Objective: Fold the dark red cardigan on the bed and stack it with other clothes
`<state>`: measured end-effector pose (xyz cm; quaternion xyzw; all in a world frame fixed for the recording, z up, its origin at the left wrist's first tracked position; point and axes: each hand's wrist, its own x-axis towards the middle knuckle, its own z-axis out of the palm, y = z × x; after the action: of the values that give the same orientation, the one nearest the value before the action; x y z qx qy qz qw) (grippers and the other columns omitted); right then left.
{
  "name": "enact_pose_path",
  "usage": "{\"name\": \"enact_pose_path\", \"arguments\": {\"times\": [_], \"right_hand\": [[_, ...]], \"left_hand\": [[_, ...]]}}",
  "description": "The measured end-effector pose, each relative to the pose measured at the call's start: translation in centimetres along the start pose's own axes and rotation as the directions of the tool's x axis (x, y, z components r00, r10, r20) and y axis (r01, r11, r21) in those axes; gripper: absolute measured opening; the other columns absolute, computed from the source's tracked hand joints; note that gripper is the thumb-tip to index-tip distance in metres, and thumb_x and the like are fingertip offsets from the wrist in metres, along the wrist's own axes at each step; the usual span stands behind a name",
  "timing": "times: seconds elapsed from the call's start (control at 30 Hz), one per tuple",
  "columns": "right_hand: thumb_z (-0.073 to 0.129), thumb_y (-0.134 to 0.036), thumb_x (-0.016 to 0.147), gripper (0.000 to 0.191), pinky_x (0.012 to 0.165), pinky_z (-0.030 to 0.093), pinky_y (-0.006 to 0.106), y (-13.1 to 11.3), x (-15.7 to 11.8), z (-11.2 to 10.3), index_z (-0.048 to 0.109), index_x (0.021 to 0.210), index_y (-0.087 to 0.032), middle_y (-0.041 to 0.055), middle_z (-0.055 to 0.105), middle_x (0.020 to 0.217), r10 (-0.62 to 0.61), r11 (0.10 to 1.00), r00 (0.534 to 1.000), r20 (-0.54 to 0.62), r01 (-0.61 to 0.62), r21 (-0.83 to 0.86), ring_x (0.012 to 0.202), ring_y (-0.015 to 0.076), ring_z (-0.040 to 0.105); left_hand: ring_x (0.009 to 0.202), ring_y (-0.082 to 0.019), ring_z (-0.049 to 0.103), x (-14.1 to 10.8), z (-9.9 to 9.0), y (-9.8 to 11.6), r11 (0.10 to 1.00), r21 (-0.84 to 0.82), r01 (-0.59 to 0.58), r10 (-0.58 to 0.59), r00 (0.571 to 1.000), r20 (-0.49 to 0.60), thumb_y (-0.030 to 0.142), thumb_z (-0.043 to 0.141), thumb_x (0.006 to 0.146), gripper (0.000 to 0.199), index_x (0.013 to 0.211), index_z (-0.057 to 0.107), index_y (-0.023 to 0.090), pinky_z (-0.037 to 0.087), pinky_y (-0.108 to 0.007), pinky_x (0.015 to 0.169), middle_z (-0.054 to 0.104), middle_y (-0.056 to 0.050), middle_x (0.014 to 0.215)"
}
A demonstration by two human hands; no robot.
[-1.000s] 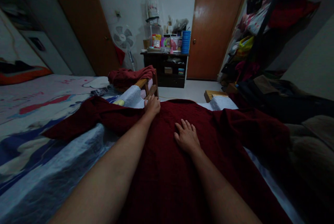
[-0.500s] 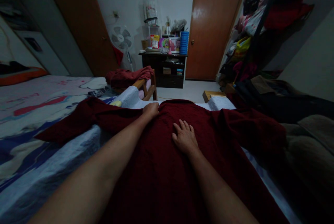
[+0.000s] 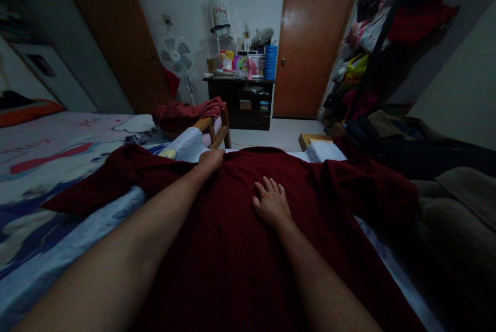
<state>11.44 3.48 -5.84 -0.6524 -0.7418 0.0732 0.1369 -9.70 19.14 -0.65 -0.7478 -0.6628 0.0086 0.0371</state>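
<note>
A dark red long-sleeved shirt point(image 3: 232, 249) lies spread out in front of me, its collar end away from me and its sleeves out to both sides. At its far left shoulder edge, my left hand point(image 3: 211, 160) is closed on the cloth, fingers mostly hidden from view. My right hand point(image 3: 273, 201) rests flat on the middle of the shirt below the collar, fingers spread. Under the shirt is a light blue-grey padded surface point(image 3: 112, 223), showing along both sides and at the far end.
To the left is a bed with a patterned cover point(image 3: 73, 136). A wooden chair point(image 3: 222, 133) with reddish cloth point(image 3: 186, 114) stands beyond my left hand. Dark clothes point(image 3: 437, 141) are piled at right. Farther back are a fan point(image 3: 177, 56), a black cabinet point(image 3: 217, 99) and a door point(image 3: 310, 37).
My left hand has slid a little to the left along the shirt's shoulder edge. The right hand keeps its place on the cloth. The whole view has shifted slightly.
</note>
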Motion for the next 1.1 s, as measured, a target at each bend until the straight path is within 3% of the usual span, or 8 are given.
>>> {"name": "enact_pose_path", "arguments": {"times": [0.1, 0.17, 0.3, 0.4, 0.47, 0.57, 0.7, 1.1], "right_hand": [[0.043, -0.042, 0.092, 0.052, 0.115, 0.011, 0.045, -0.1, 0.0, -0.2, 0.044, 0.141, -0.028, 0.0069, 0.029, 0.156, 0.008, 1.0, 1.0, 0.016, -0.008, 0.002, 0.144, 0.0252, 0.021], [0.043, -0.042, 0.092, 0.052, 0.115, 0.011, 0.045, -0.1, 0.0, -0.2, 0.044, 0.141, -0.028, 0.0068, 0.029, 0.156, 0.01, 1.0, 1.0, 0.017, -0.01, 0.003, 0.144, 0.0252, 0.021], [0.043, -0.042, 0.092, 0.052, 0.115, 0.011, 0.045, -0.1, 0.0, -0.2, 0.044, 0.142, -0.027, 0.0067, 0.029, 0.157, 0.008, 1.0, 1.0, 0.017, -0.008, 0.0, 0.144, 0.0255, 0.021], [0.044, -0.042, 0.091, 0.052, 0.114, 0.012, 0.046, -0.1, 0.0, -0.1, 0.044, 0.141, -0.027, 0.0071, 0.029, 0.156, 0.008, 1.0, 1.0, 0.005, -0.008, 0.003, 0.144, 0.0261, 0.022], [0.044, -0.042, 0.091, 0.052, 0.114, 0.013, 0.046, -0.1, 0.0, 0.0, 0.045, 0.141, -0.027, 0.0073, 0.03, 0.156, 0.008, 1.0, 1.0, -0.004, -0.008, 0.008, 0.143, 0.0261, 0.023], [0.045, -0.042, 0.09, 0.052, 0.114, 0.013, 0.046, 0.0, 0.1, 0.1, 0.045, 0.141, -0.027, 0.0074, 0.03, 0.156, 0.003, 1.0, 1.0, -0.007, -0.003, 0.01, 0.143, 0.0258, 0.023], [0.045, -0.043, 0.09, 0.052, 0.114, 0.013, 0.047, 0.0, 0.1, 0.0, 0.045, 0.14, -0.027, 0.0071, 0.03, 0.156, 0.008, 1.0, 1.0, 0.0, -0.008, 0.015, 0.143, 0.026, 0.023], [0.045, -0.043, 0.091, 0.053, 0.115, 0.012, 0.047, -0.1, 0.1, 0.0, 0.044, 0.141, -0.028, 0.0069, 0.029, 0.157, 0.015, 1.0, 1.0, 0.013, -0.015, 0.008, 0.144, 0.0256, 0.021]], "left_hand": [[0.106, -0.028, 0.062, 0.2, 0.5, -0.5, 0.999, 0.022, 0.038, -0.037, 0.999, -0.02, 0.035, 0.047, 0.088, 0.035, 0.118, 0.06, 0.022, 0.047, -0.036, 0.085, 0.066, -0.011, 0.116], [0.111, -0.029, 0.059, 0.0, 1.0, -0.2, 0.999, 0.043, 0.022, -0.016, 0.993, -0.117, 0.03, 0.046, 0.089, 0.034, 0.118, 0.06, 0.02, 0.044, -0.04, 0.092, 0.064, -0.013, 0.119], [0.131, -0.026, 0.041, -1.1, 1.9, 1.7, 0.992, 0.074, -0.104, 0.123, 0.936, -0.33, 0.017, 0.03, 0.094, 0.041, 0.126, 0.056, 0.021, 0.023, -0.048, 0.112, 0.05, -0.011, 0.14], [0.138, -0.021, 0.033, -2.0, 3.0, 3.8, 0.949, 0.006, -0.315, 0.305, 0.912, -0.275, 0.025, 0.03, 0.097, 0.043, 0.136, 0.048, 0.023, 0.018, -0.042, 0.116, 0.041, -0.006, 0.15], [0.141, -0.024, 0.028, -2.5, 3.9, 4.9, 0.933, -0.077, -0.353, 0.338, 0.929, -0.152, 0.04, 0.032, 0.097, 0.05, 0.143, 0.04, 0.023, 0.022, -0.044, 0.115, 0.032, -0.007, 0.155], [0.145, -0.032, 0.019, -3.0, 5.3, 5.9, 0.96, -0.145, -0.24, 0.242, 0.97, -0.004, 0.059, 0.027, 0.094, 0.065, 0.15, 0.029, 0.026, 0.024, -0.05, 0.112, 0.017, -0.008, 0.161], [0.145, -0.039, 0.016, -3.3, 5.8, 6.3, 0.98, -0.161, -0.12, 0.129, 0.991, 0.042, 0.067, 0.025, 0.091, 0.07, 0.151, 0.023, 0.033, 0.019, -0.054, 0.113, 0.014, -0.011, 0.161], [0.139, -0.039, 0.03, -4.6, 5.8, 7.2, 0.995, -0.1, 0.021, -0.03, 0.995, -0.096, 0.068, 0.028, 0.089, 0.073, 0.151, 0.024, 0.03, 0.024, -0.054, 0.109, 0.035, -0.016, 0.152]]}}
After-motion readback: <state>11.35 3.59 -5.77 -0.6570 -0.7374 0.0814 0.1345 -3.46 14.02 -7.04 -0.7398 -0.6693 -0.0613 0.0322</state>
